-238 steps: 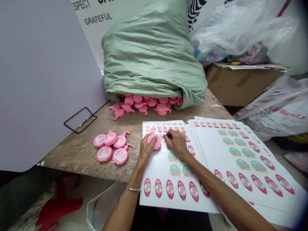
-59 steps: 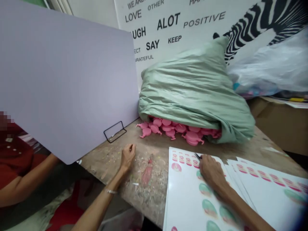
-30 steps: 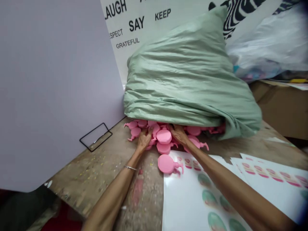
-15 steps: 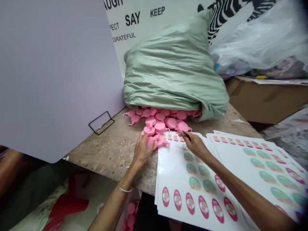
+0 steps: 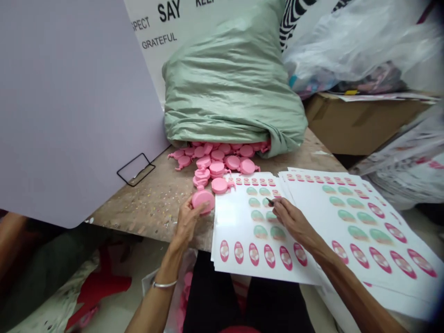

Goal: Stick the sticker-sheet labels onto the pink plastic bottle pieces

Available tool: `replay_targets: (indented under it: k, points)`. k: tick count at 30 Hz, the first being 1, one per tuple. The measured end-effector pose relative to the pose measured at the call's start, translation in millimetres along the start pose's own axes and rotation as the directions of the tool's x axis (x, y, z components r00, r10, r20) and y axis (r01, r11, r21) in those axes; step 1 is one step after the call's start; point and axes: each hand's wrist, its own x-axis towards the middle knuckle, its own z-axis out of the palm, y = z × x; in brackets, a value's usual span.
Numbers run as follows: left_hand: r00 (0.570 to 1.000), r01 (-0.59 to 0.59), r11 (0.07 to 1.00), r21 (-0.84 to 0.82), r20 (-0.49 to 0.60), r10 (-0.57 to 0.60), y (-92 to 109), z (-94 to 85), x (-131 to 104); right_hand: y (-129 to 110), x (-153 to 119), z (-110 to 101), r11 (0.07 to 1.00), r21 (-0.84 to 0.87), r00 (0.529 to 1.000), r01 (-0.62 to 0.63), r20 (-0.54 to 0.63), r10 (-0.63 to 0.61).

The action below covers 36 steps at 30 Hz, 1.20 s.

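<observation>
A round pink plastic piece (image 5: 202, 201) is held in my left hand (image 5: 188, 218), thumb on its face, just left of a white sticker sheet (image 5: 233, 222). My right hand (image 5: 291, 219) pinches a small dark pointed tool (image 5: 269, 201) over the green stickers on that sheet. Pink oval stickers line its near edge. More pink pieces (image 5: 232, 162) lie in a pile that spills from under a green cloth bag (image 5: 229, 88). One loose piece (image 5: 219, 185) touches the sheet's top left corner.
More sticker sheets (image 5: 312, 203) lie to the right. A black wire frame (image 5: 136, 169) stands by a large pale panel (image 5: 76, 101) at the left. Behind at the right are a cardboard box (image 5: 367, 122) and plastic bags (image 5: 350, 51). Pink pieces (image 5: 183, 296) sit below the table edge.
My left hand has drawn a pink piece from the pile toward the near edge. My right hand has moved from the sheet's top edge down over the green stickers. The view has shifted.
</observation>
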Motion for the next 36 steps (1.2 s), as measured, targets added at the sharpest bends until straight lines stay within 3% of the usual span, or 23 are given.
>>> replay_targets:
  k: [3,6,9,11,14,19,24,27,29,31,33,36]
  points:
    - [0.982,0.184,0.961,-0.205,0.074,-0.172,-8.7,11.5,-28.5,-4.0,-36.6,-3.3,0.962,-0.236,0.989,0.139,0.091,-0.120]
    - [0.952,0.302,0.912,-0.278,0.141,-0.273,-17.8,16.1,-42.3,0.3,-76.6,6.4,0.836,-0.449,0.936,0.317,0.291,-0.198]
    - [0.930,0.362,0.867,-0.343,0.197,-0.310,-18.9,18.9,-36.2,13.7,-104.6,20.0,0.690,-0.584,0.898,0.428,0.361,-0.252]
    - [0.921,0.371,0.853,-0.367,0.263,-0.287,-14.7,24.3,-21.3,17.2,-109.8,23.7,0.643,-0.623,0.893,0.444,0.365,-0.263]
    - [0.920,0.356,0.822,-0.444,0.320,-0.226,-6.4,36.3,12.5,4.9,-101.0,16.9,0.667,-0.592,0.871,0.452,0.453,-0.190]
    - [0.972,0.231,0.798,-0.556,0.165,-0.167,0.6,43.2,56.1,-20.5,-85.1,-1.2,0.773,-0.439,0.802,0.458,0.580,-0.146]
    - [0.985,0.161,0.868,-0.469,0.135,-0.109,-3.1,30.2,44.3,-12.6,-103.4,1.7,0.734,-0.462,0.775,0.498,0.618,-0.137]
    - [0.984,0.176,0.902,-0.393,0.106,-0.146,-8.3,23.1,29.0,-13.4,-115.2,-0.6,0.812,-0.387,0.789,0.436,0.599,-0.138]
    - [0.982,0.187,0.918,-0.351,0.071,-0.173,-12.2,22.1,22.1,-19.4,-109.2,-6.2,0.894,-0.319,0.847,0.315,0.520,-0.113]
    - [0.979,0.201,0.924,-0.325,0.050,-0.196,-16.9,24.5,18.3,-26.8,-86.5,-9.8,0.936,-0.278,0.895,0.214,0.441,-0.074]
    - [0.975,0.219,0.922,-0.320,0.047,-0.216,-22.5,29.0,16.6,-32.7,-49.3,-6.3,0.947,-0.262,0.921,0.186,0.383,-0.075]
    - [0.974,0.224,0.935,-0.276,0.044,-0.220,-30.3,35.2,16.1,-34.9,15.5,15.9,0.944,-0.260,0.965,0.205,0.216,-0.150]
